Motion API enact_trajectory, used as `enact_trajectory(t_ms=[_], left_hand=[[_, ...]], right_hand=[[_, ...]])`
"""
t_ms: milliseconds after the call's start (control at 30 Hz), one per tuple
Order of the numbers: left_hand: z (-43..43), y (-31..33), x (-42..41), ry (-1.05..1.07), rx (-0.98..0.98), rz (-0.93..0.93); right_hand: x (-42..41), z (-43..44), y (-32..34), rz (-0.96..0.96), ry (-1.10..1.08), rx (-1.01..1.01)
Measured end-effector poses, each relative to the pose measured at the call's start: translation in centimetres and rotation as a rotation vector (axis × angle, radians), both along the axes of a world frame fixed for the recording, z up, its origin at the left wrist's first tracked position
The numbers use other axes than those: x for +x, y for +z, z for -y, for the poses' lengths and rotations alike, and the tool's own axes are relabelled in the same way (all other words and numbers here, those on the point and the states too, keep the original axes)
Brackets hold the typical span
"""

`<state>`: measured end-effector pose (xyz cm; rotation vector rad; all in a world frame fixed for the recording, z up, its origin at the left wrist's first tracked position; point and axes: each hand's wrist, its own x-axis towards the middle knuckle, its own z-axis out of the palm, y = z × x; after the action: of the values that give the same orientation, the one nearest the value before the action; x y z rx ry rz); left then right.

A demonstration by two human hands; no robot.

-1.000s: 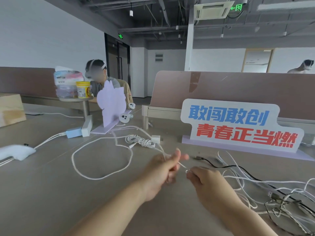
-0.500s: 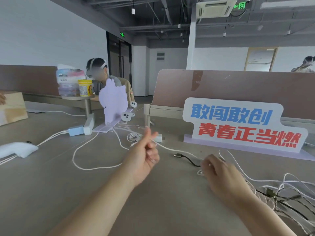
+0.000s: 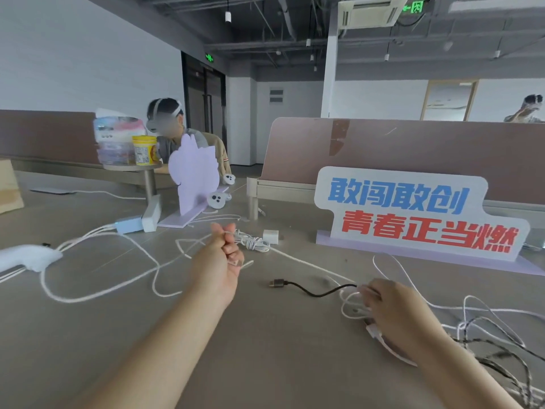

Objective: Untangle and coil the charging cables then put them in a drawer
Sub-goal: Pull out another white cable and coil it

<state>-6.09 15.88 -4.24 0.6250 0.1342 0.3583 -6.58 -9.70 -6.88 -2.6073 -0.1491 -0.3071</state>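
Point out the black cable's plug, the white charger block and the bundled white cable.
Black cable plug point(image 3: 277, 282): head view, metal connector tip.
White charger block point(image 3: 270, 236): head view, front face.
Bundled white cable point(image 3: 253, 242): head view, wrapped middle.

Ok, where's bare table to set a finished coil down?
Best is the bare table between the forearms, nearer than the black cable. Also the near-left corner, nearer than the white cable loop. Crowded: the cable tangle by the right hand and the strands around the left hand.
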Motion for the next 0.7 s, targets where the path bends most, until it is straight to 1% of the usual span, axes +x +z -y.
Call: enact_trajectory(t_ms=[67, 133, 200, 300, 333, 400, 433, 467, 567, 633, 700], left_hand=[[-0.1, -0.5, 0.3, -0.005, -0.042, 0.004], [1.0, -0.5, -0.1, -0.086, 0.034, -0.014], [2.8, -0.3, -1.1, -0.220, 0.196, -0.030], [5.7, -0.4, -2.7, -0.392, 0.528, -0.059], [6.5, -0.7, -3.2, -0.421, 0.604, -0.064], [7.3, -1.0, -3.5, -0.397, 0.647, -0.076], [7.3, -0.8, -3.3, -0.353, 0.610, -0.075], [6.8, -0.6, -3.0, -0.306, 0.528, -0.072], [3.9, 0.7, -1.7, -0.154, 0.187, -0.028], [2.0, 0.8, -1.1, -0.042, 0.091, 0.003], [1.3, 0.4, -0.8, 0.006, 0.040, 0.006]], right_hand=[[-0.2, 0.0, 0.5, 0.059, -0.018, 0.044], [-1.0, -0.6, 1.3, 0.109, 0.025, 0.095], [-2.2, -1.5, 2.1, 0.137, 0.119, 0.108], [-3.2, -3.1, 2.0, 0.206, 0.230, -0.026], [-3.5, -3.6, 1.7, 0.222, 0.258, -0.040], [-3.5, -4.2, 1.0, 0.206, 0.297, -0.024], [-3.3, -4.3, 0.9, 0.190, 0.288, -0.016], [-2.8, -4.0, 0.6, 0.165, 0.250, -0.022], [-1.3, -2.2, 0.2, 0.062, 0.083, -0.077], [-0.8, -1.3, -0.1, 0.027, 0.047, -0.066], [-0.8, -1.0, 0.2, 0.043, 0.021, -0.038]])
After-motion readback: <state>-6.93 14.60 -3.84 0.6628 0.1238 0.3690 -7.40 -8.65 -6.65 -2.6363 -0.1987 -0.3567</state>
